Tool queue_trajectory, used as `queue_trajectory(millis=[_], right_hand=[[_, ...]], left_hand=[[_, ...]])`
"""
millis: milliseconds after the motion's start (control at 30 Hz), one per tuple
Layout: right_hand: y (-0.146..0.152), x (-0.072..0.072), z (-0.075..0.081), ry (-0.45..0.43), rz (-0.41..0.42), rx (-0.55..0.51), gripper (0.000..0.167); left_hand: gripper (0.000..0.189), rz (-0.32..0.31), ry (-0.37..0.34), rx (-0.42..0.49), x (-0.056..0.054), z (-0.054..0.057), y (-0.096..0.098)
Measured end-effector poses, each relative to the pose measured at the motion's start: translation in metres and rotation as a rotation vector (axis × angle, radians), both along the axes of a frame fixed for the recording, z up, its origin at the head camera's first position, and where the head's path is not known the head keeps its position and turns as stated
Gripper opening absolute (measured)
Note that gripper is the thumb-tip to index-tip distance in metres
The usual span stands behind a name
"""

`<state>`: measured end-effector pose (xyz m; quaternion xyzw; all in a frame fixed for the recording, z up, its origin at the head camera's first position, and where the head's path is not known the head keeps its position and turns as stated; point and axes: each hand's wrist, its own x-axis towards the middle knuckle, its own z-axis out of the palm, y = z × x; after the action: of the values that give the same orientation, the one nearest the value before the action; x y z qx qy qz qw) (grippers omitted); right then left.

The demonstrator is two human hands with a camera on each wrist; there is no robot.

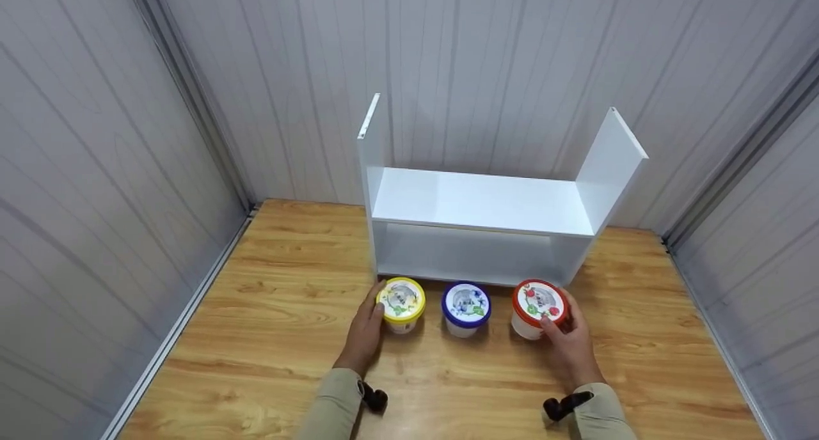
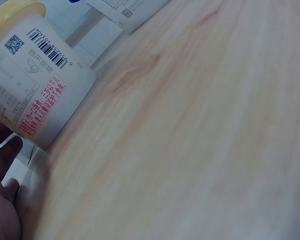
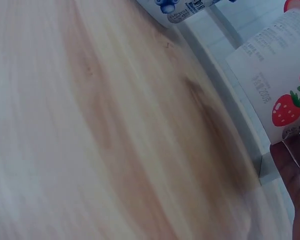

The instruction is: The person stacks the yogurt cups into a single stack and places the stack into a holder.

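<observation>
In the head view I see the left hand (image 1: 365, 331) curved round the left side of a round white tub with a yellow-rimmed lid (image 1: 401, 301), thumb in front. The right hand (image 1: 574, 343) grips a round white tub with a red-rimmed lid (image 1: 539, 304) — thumb near the rim, fingers round its right side. Between them stands a round white tub with a blue-rimmed lid (image 1: 466, 306), before a white two-level shelf (image 1: 483, 200) on the wood-grain table (image 1: 281, 337).

My left wrist view shows fingers against the yellow-lidded tub's side.

In my right wrist view, fingertips touch the strawberry-printed wall — the base appears raised off the table
</observation>
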<state>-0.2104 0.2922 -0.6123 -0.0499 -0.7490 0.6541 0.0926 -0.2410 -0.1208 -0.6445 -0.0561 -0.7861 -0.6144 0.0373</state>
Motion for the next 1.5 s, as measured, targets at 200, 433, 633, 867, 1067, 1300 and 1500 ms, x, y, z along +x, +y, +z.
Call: queue_trajectory(millis=[200,433,633,867,1067,1300,1500], right_hand=[[0.001,-0.003,0.003,0.061,0.004,0.007,0.079],[-0.003,-0.008,0.011,0.094,0.009,0.034,0.079],[-0.006,-0.009,0.020,0.104,0.033,0.009,0.077],[-0.005,-0.010,0.025,0.044,0.042,-0.003,0.079],[-0.008,-0.009,0.032,0.034,0.043,-0.003,0.081],[-0.013,-0.013,0.035,0.109,0.036,0.016,0.079],[-0.015,-0.013,0.041,0.069,0.051,0.053,0.079]], left_hand=[[0.046,0.000,0.022,-0.015,-0.001,-0.001,0.001],[0.047,0.025,0.031,-0.078,0.000,0.001,0.001],[0.048,0.028,0.025,-0.088,0.001,0.002,0.001],[0.049,0.026,0.022,-0.097,0.002,0.002,0.001],[0.050,0.017,0.029,-0.100,0.001,0.002,0.000],[0.053,-0.010,0.049,-0.093,0.000,0.000,-0.002],[0.051,0.006,0.039,-0.101,0.000,0.000,-0.002]])
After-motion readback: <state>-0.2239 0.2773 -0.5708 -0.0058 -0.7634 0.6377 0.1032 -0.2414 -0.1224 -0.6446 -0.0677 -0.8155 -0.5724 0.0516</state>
